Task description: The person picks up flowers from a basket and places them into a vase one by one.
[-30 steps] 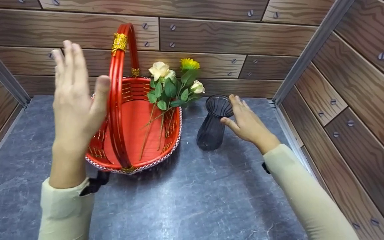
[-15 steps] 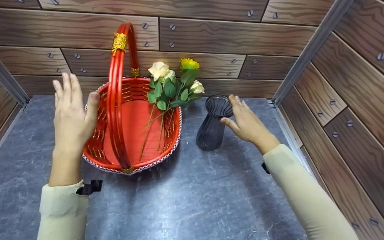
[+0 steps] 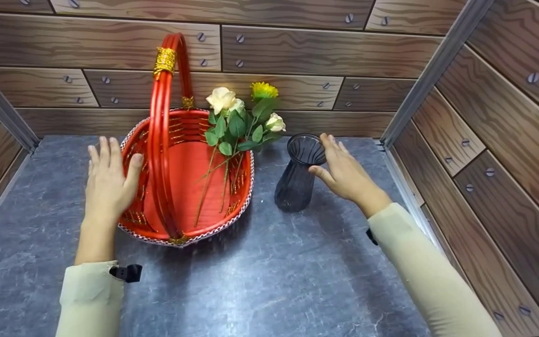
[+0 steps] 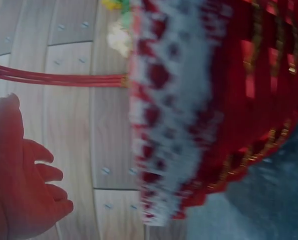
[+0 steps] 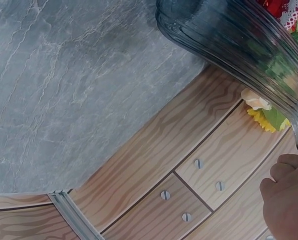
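Right hand [image 3: 348, 174] touches a ribbed, translucent vase [image 3: 295, 185].

Plank-patterned walls [image 3: 288, 49] (screw-dotted) border a grey tabletop [image 3: 232, 295].

A red oval woven basket [image 3: 183, 164] with a white-trimmed rim is sitting upright, its gold-wrapped arched handle [image 3: 159, 121] standing raised. Green-stemmed cream roses [image 3: 221, 99] and a frilly yellow flower [image 3: 264, 90] are leaning over its far right rim, stems crossing inside. A dark translucent ribbed vase [image 3: 295, 187] is standing just right of it, mouth up.
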Tool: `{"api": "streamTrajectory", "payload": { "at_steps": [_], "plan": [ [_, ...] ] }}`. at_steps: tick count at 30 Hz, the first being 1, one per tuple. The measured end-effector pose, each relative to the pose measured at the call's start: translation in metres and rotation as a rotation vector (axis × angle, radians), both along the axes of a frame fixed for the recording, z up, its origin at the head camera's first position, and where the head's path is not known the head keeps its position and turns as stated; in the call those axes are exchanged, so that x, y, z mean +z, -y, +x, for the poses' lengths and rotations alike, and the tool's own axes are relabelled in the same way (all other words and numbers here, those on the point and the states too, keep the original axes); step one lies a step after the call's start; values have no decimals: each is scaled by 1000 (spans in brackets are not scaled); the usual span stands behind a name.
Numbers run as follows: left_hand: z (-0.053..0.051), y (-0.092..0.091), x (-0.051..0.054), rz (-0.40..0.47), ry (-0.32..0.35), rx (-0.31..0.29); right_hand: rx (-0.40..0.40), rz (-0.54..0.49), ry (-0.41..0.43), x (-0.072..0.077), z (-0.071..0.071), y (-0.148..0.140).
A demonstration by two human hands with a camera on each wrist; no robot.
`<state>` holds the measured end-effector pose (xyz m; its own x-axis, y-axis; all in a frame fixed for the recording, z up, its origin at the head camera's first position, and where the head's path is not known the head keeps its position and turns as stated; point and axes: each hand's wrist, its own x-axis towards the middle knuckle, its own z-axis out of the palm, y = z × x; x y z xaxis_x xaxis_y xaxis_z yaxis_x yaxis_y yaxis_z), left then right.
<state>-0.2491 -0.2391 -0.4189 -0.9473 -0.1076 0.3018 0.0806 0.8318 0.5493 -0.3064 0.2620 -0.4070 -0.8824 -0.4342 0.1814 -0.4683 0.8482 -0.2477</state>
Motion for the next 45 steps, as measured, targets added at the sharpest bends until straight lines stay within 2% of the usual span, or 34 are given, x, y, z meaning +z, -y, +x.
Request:
{"api": "streamTrajectory", "payload": {
  "at_steps": [8,19,25,34,45],
  "plan": [
    [-6,5,-22,-4,69,-22,-2,-7,-18,-1,-1,0],
    [-13,6,-43,-46,132,-28,19,-17,-42,-1,0,0],
    [-13,10,-55,-48,176,-23,26,-24,-44,-2,-1,2],
    [-11,6,-61,-103,147,-18,11,-29,-29,-4,0,0],
    [-12,1,-64,-170,149,10,10,-31,-23,-2,1,-4]
  ]
}}
